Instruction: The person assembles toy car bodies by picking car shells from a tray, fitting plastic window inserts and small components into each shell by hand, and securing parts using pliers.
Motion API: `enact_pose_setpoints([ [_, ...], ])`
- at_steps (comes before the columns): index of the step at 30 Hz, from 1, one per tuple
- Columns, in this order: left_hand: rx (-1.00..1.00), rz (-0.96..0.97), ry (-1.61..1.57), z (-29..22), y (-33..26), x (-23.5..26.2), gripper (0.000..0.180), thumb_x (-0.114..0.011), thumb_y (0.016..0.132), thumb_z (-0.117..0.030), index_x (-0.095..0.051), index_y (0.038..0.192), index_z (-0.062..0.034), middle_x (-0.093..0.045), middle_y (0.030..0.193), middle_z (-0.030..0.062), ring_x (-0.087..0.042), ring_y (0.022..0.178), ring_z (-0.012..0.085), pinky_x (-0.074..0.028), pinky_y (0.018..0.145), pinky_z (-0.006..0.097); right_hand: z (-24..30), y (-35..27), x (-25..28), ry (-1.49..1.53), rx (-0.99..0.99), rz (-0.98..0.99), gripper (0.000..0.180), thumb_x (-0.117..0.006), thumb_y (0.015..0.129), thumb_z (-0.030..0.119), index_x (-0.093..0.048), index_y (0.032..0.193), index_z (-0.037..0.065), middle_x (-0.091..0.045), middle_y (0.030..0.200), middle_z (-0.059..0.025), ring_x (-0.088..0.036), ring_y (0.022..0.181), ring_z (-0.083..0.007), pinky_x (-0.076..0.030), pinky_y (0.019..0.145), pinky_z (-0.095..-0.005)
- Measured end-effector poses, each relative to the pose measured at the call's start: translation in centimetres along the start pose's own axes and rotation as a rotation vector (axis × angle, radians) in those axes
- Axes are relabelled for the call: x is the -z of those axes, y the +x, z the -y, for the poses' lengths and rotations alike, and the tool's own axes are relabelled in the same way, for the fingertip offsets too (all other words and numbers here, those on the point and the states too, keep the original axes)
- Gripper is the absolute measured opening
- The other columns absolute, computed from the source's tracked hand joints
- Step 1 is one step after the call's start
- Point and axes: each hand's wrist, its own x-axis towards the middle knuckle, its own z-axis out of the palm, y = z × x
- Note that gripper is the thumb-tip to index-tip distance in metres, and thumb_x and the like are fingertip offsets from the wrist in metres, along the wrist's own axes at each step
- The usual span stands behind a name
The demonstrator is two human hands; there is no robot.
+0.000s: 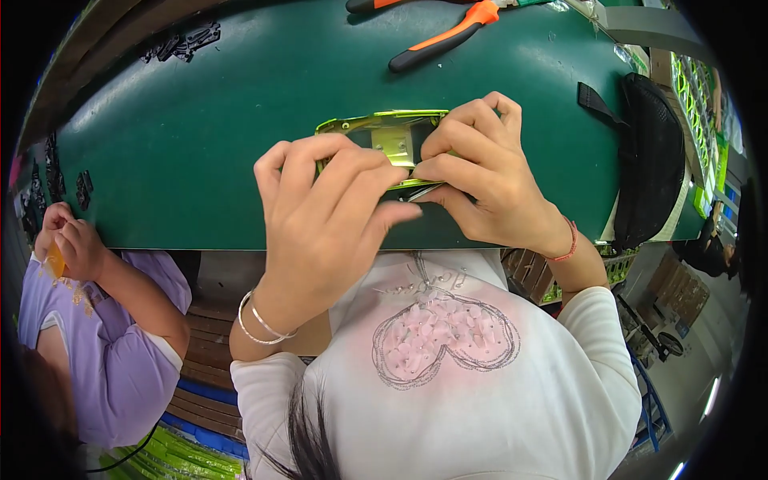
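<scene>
Over the front of the green table, both hands hold a shiny yellow-green frame-like part [394, 146] with a raised rim and an open middle. My left hand [320, 204] is curled over its left end; the fingertips reach the near rim and the thumb stands a little apart below. My right hand [484, 172] grips the right end, fingers bent over it and thumb underneath. A thin silvery edge shows by the right thumb; I cannot tell what it belongs to. Fingers hide both ends of the part.
Orange-and-black pliers [444, 44] lie at the far side of the green table [264, 88]. Small black pieces [188, 42] are heaped at the far left, with more at the left edge. A black pouch [652, 160] lies at right. A co-worker [120, 344] sits at left.
</scene>
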Motion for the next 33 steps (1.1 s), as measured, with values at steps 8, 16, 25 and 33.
enact_pose_setpoints([
  [8, -0.113, -0.090, 0.101, 0.5, -0.2, -2.2, 0.018, -0.076, 0.078, -0.012, -0.070, 0.094, -0.0077, -0.068, 0.099, 0.0009, -0.062, 0.099, 0.0214, -0.035, 0.090, 0.047, 0.0, -0.1, -0.1, -0.047, 0.058, -0.017, 0.025, -0.081, 0.068, 0.007, -0.070, 0.091, 0.008, -0.064, 0.093, -0.0009, -0.059, 0.091, -0.0245, -0.035, 0.091, -0.0497],
  [16, -0.183, -0.023, -0.076, 1.6, 1.3, -1.8, 0.029, -0.073, 0.079, -0.002, -0.071, 0.108, -0.0086, -0.072, 0.099, 0.0009, -0.064, 0.092, 0.0204, -0.034, 0.096, 0.048, -0.7, 0.1, 0.6, -0.048, 0.067, -0.055, 0.021, -0.077, 0.074, 0.002, -0.065, 0.091, 0.008, -0.062, 0.095, -0.0011, -0.061, 0.094, -0.0227, -0.035, 0.097, -0.0519],
  [25, -0.082, 0.018, -0.120, 0.1, -0.1, 0.1, 0.048, -0.079, 0.081, -0.003, -0.066, 0.127, -0.0041, -0.074, 0.112, 0.0069, -0.063, 0.110, 0.0292, -0.042, 0.104, 0.043, -0.9, -0.8, 0.9, 0.095, 0.025, 0.102, 0.025, -0.078, 0.074, 0.001, -0.065, 0.094, 0.010, -0.062, 0.103, 0.0004, -0.058, 0.105, -0.0235, -0.034, 0.102, -0.0511],
  [33, -0.070, -0.107, -0.237, 0.2, -0.2, 0.3, 0.077, -0.092, 0.075, -0.034, -0.061, 0.134, 0.0028, -0.064, 0.131, 0.0228, -0.064, 0.117, 0.0343, -0.054, 0.098, 0.042, -1.4, -1.0, 1.2, 0.407, 0.049, 0.075, 0.025, -0.077, 0.070, 0.000, -0.068, 0.092, 0.009, -0.063, 0.096, -0.0023, -0.058, 0.098, -0.0261, -0.036, 0.103, -0.0541],
])
